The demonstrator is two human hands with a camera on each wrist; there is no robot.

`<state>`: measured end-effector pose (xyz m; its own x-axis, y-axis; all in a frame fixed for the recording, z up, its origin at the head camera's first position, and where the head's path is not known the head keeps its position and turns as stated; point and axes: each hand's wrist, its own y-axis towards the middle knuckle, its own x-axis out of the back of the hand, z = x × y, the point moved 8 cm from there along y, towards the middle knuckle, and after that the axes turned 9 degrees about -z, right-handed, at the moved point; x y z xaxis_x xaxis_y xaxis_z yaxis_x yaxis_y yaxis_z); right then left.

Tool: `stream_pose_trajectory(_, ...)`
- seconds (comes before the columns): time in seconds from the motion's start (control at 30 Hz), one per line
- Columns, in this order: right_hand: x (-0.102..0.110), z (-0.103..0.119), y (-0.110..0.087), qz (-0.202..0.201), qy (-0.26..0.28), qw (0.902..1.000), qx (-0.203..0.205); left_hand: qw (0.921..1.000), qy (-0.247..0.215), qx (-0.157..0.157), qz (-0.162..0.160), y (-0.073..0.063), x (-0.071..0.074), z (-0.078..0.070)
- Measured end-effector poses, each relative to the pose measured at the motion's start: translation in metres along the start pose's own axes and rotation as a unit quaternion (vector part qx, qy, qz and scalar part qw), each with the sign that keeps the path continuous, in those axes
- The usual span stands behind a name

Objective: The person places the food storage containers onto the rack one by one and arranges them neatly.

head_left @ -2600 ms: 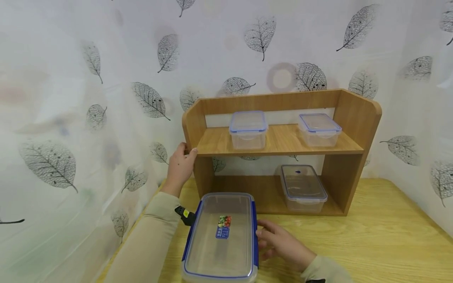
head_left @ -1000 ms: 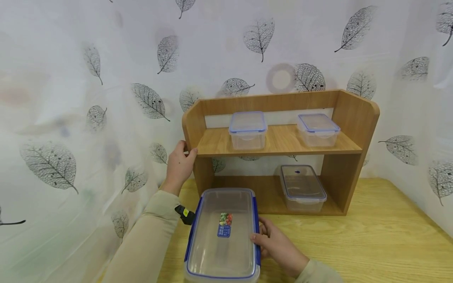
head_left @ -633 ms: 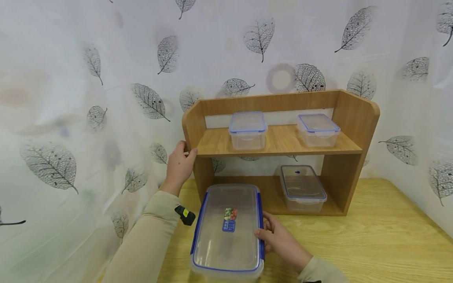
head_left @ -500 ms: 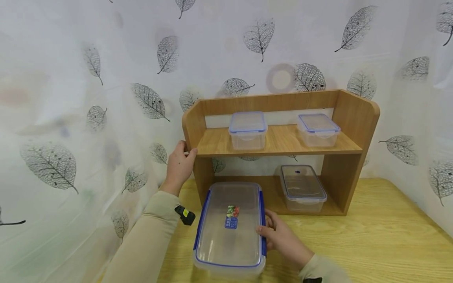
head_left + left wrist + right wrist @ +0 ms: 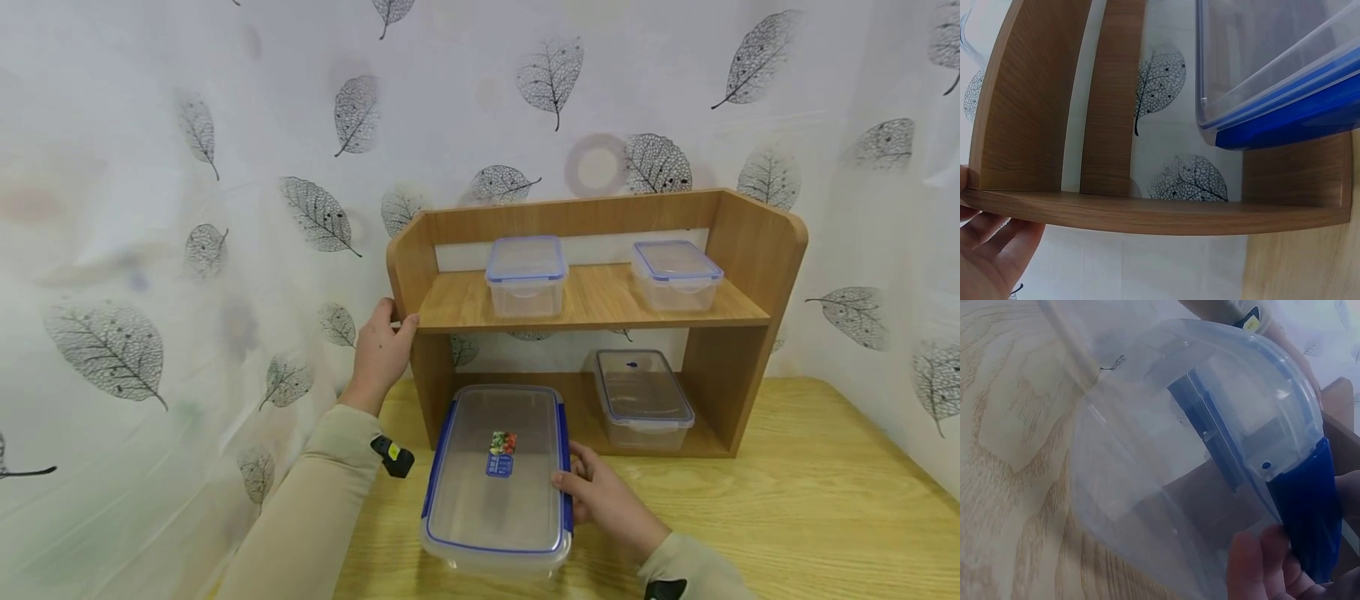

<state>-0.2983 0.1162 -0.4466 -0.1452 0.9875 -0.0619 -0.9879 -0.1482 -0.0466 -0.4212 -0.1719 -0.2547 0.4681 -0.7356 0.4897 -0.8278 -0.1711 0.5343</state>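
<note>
A large clear food container (image 5: 495, 508) with blue side clips and a fruit sticker on its lid is in front of the shelf's lower left compartment, its far end at the opening. My right hand (image 5: 611, 508) holds it by the right side, thumb on the lid's edge and fingers below the blue clip (image 5: 1310, 512). The right wrist view shows its near bottom edge tilted over the table. My left hand (image 5: 381, 350) grips the left side panel of the wooden shelf (image 5: 431, 392), level with the upper board; in the left wrist view its fingers (image 5: 1019, 250) wrap the panel edge.
Two small lidded containers, one at left (image 5: 527, 279) and one at right (image 5: 677, 279), stand on the upper board. A medium lidded container (image 5: 643, 400) sits at the lower right. The yellow wooden table (image 5: 810, 500) reaches to the leaf-patterned wall covering (image 5: 247, 125).
The large container has moved forward and right, nearer the lower compartment. My right hand moved with it, its thumb now on top of the lid's edge. My left hand has stayed on the panel.
</note>
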Motion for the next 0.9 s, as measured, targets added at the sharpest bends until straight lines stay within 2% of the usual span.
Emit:
stream_pose_trajectory(0.13,0.002,-0.001,0.000,-0.005,-0.014,0.9999,0.001,1.0000,0.000,-0.002,-0.001,0.000,0.000,0.000)
stream_pose_trajectory(0.2,0.004,0.000,0.000,-0.012,-0.037,0.9992,0.008,1.0000,0.000,-0.002,-0.001,0.000,-0.001,0.000)
stream_pose_trajectory(0.3,0.009,0.005,-0.002,-0.041,-0.100,0.9937,0.029,1.0000,0.000,-0.002,0.000,0.000,-0.001,0.001)
stream_pose_trajectory(0.37,0.014,0.010,-0.005,-0.066,-0.151,0.9852,0.048,1.0000,0.000,-0.003,0.000,0.000,-0.001,0.001)
stream_pose_trajectory(0.47,0.017,0.020,-0.008,-0.087,-0.228,0.9655,0.090,1.0000,-0.001,-0.005,-0.001,0.000,-0.001,0.001)
stream_pose_trajectory(0.67,0.015,0.040,-0.020,-0.084,-0.339,0.9159,0.199,0.9999,0.002,-0.011,-0.004,0.001,-0.001,0.001)
stream_pose_trajectory(0.77,0.010,0.049,-0.027,-0.077,-0.382,0.8856,0.253,0.9998,0.008,-0.015,-0.007,0.001,-0.001,0.001)
stream_pose_trajectory(0.9,-0.001,0.058,-0.036,-0.060,-0.432,0.8387,0.326,0.9998,0.013,-0.017,-0.008,0.000,-0.001,0.000)
